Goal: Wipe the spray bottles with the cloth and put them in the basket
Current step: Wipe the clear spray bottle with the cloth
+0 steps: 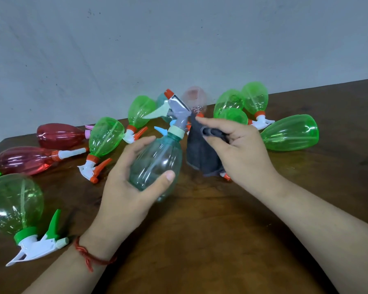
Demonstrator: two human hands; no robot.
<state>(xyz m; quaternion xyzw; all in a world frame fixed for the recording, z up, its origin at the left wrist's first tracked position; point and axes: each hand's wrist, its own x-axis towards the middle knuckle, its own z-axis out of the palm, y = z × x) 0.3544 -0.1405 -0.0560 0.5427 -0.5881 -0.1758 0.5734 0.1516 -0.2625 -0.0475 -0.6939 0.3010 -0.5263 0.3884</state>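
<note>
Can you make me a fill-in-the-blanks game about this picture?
1. The left hand holds a clear teal ____.
2. The right hand pinches a dark grey ____.
3. The thread on the left wrist is ____.
4. Both dark red bottles lie on the ____ side of the table.

Missing words: bottle, cloth, red, left.

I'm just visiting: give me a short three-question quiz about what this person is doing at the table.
1. True or false: the left hand holds a red bottle.
2. What does the right hand hold? A sponge, B dark cloth, C brush.
3. Fill in: the cloth touches the held bottle at its spray ____.

Key: 1 false, that bottle is clear bluish; red bottles lie on the table. 2 B. 3 head. No basket is in view.
</note>
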